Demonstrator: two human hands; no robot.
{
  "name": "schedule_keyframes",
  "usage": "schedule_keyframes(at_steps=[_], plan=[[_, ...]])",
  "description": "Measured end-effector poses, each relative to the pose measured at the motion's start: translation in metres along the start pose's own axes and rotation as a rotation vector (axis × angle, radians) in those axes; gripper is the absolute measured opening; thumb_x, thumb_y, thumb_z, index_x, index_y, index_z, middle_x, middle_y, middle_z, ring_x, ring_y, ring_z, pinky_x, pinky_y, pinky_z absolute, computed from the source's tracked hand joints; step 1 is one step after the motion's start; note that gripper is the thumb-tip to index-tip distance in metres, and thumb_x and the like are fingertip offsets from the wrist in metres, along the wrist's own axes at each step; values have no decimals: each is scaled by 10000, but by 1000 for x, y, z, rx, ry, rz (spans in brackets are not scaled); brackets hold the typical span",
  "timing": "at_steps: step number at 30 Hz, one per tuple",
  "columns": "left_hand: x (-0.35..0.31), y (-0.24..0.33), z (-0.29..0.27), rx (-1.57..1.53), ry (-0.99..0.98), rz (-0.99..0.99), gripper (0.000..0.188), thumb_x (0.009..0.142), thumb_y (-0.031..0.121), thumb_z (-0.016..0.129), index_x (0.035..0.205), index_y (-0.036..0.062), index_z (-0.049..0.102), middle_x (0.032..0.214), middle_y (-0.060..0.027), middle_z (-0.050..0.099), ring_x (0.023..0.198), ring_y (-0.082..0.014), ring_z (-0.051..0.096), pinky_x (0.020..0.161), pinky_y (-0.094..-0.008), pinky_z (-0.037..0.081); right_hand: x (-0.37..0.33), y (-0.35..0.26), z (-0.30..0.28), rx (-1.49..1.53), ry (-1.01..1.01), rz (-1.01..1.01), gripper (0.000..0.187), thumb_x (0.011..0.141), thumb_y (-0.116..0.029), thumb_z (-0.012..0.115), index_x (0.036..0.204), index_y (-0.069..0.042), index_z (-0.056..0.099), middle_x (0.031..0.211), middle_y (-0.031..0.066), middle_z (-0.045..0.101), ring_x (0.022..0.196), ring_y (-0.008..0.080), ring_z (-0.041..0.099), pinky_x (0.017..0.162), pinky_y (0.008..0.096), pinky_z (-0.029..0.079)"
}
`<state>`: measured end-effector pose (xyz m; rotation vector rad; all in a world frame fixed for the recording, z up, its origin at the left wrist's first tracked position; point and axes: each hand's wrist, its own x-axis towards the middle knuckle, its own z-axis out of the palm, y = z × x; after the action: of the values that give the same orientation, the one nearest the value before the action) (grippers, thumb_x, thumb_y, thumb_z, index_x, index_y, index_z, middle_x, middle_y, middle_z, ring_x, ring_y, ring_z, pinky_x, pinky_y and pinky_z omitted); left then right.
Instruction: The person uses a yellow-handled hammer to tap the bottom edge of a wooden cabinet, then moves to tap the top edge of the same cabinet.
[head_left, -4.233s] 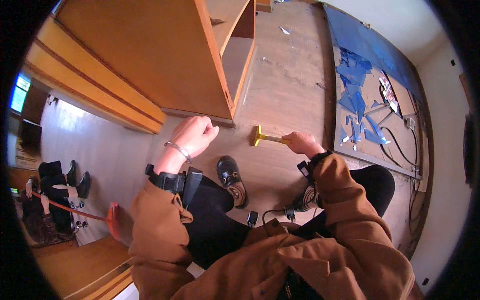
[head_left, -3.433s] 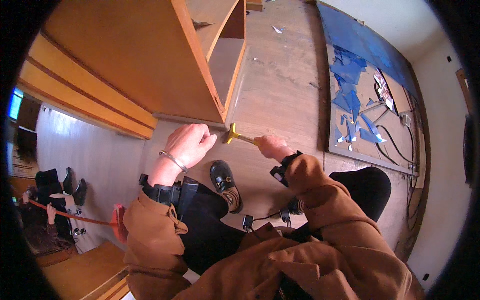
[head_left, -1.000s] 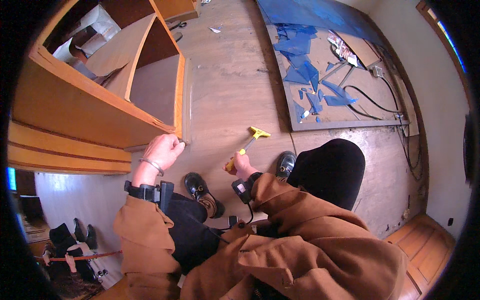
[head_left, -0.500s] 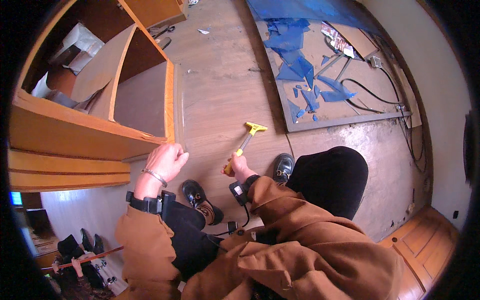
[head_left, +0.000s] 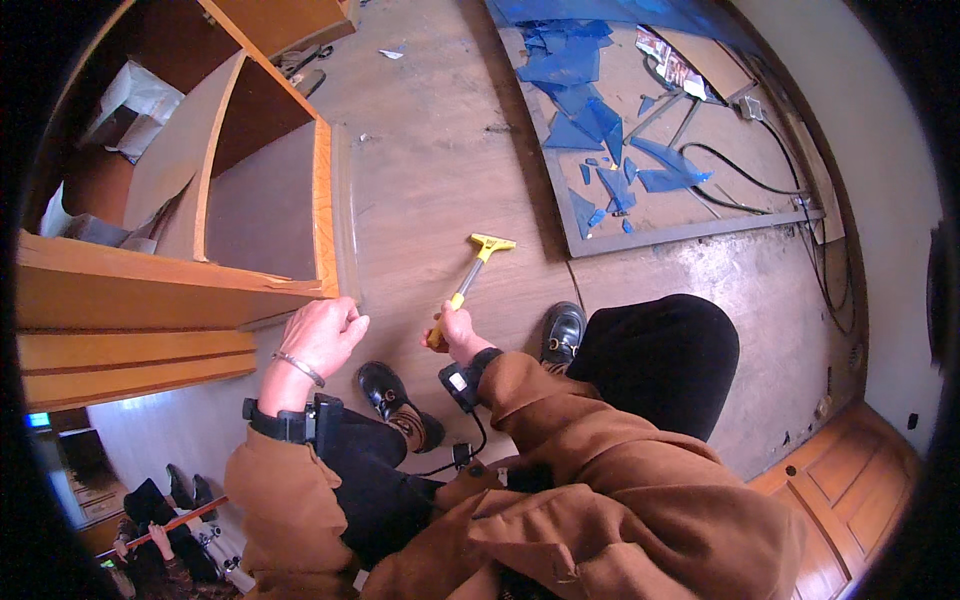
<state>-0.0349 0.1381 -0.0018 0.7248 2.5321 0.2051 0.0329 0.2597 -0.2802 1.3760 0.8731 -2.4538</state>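
right hand (head_left: 455, 331) grips your yellow scraper (head_left: 470, 272), left hand (head_left: 322, 335) curled at cabinet corner (head_left: 325, 290); floor (head_left: 430, 190) looks mostly unscraped.

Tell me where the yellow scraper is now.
In the head view, the yellow scraper is near centre, held by the right hand, blade on the wooden floor beside the cabinet.

The scraper (head_left: 470, 275) has a glossy yellow plastic head and grip joined by a bare metal shank. The floor (head_left: 440, 170) is worn, matt wood, scuffed and dusty. The cabinet (head_left: 150, 290) is smooth orange-brown wood with a soft sheen. Blue shards (head_left: 590, 110) on the grey panel (head_left: 690, 225) look like glossy film. The shoes (head_left: 395, 390) are polished black leather; the coat (head_left: 600, 500) is matt brown cloth.
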Motion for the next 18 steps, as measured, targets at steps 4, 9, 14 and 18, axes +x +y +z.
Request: schedule_keyframes(at_steps=[4,9,14,18], plan=[[-3,-3,2,-6,61,36,263,822,277,579,793,18,616,684,-172,611,696,-342,601,648,-420,465,27,-36,-8,-105,-34,-73,439,935,-412,417,1025,18,413,677,151,516,500,289,593,432,398,497],[-3,-4,0,-9,50,36,257,827,268,580,795,15,614,696,-175,613,710,-345,600,652,-424,462,48,-80,-13,-71,23,-69,448,932,-451,381,1008,-12,436,685,107,532,534,251,591,410,354,446],[-3,-1,1,-7,45,47,250,830,261,580,797,16,614,690,-173,611,705,-346,602,645,-423,463,-4,0,8,-169,12,-10,370,929,-377,436,978,-11,427,698,125,507,493,265,578,395,387,479],[-6,-6,2,-20,56,64,254,831,267,579,801,17,614,683,-173,610,703,-342,603,642,-424,462,1,-15,12,-203,-42,3,367,932,-339,448,996,20,415,771,144,512,483,259,565,407,401,499]])
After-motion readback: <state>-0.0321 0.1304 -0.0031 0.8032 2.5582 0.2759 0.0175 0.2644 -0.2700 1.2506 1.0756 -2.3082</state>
